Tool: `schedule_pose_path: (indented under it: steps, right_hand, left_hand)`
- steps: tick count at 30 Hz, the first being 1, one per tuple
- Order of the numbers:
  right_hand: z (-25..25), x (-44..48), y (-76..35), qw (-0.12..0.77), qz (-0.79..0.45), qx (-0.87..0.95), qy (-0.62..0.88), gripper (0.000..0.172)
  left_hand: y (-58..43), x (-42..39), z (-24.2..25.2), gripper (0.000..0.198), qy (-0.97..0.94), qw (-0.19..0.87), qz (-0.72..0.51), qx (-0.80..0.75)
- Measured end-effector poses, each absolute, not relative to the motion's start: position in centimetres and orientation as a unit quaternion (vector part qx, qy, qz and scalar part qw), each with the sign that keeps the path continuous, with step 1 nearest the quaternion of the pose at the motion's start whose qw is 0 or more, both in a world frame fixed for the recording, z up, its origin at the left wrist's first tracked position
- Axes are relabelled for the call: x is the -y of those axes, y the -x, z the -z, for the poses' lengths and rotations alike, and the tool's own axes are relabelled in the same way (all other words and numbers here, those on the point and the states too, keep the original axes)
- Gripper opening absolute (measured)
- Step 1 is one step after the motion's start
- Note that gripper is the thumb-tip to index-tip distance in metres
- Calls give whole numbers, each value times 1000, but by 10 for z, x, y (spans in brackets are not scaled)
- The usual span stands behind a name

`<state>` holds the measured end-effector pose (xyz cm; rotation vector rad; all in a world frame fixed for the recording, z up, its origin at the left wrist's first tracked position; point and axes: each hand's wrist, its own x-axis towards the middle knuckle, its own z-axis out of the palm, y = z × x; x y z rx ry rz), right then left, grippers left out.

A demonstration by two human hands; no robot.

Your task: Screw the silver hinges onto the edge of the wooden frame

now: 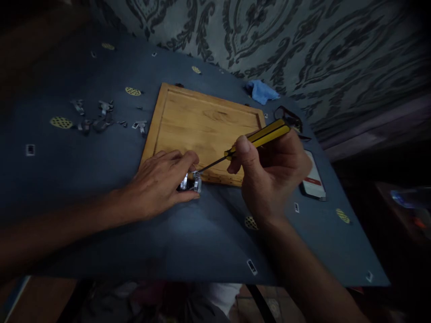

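Note:
My right hand (274, 168) is closed around the yellow-and-black handle of a screwdriver (257, 138). Its thin shaft slants down to the left, and the tip meets a shiny metal hinge (197, 183) at the near edge of a wooden panel (205, 123). My left hand (164, 179) grips that hinge between thumb and fingers, partly hiding it. The panel lies flat, with a raised frame around its middle and a row of small dark holes along its near edge. Whether a screw sits under the tip is too small to tell.
Several loose metal hinges (106, 107) lie on the blue patterned table (208, 242) to the left, one close to the panel. A phone (313, 177), dark-framed glasses (291, 119) and a blue cloth (261, 92) are on the right. Patterned wallpaper (256, 36) borders the far side.

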<state>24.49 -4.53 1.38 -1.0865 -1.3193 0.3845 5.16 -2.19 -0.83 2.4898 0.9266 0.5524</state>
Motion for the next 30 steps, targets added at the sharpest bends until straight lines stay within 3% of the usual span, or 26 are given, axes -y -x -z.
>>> schedule_pose_path:
  steps: [9,17,30]
  right_hand:
    - [-20,49,-245,594,-167,608,499,36]
    - [-29,51,-255,554,-274,642,454,17]
    - [-23,43,-253,634,-184,592,462,24]
  left_hand:
    - [-52,22,9,49,-899,204,-195,-335]
    - [-51,21,12,52,-902,191,-211,-323]
    - [-51,21,10,49,-898,210,-205,-329]
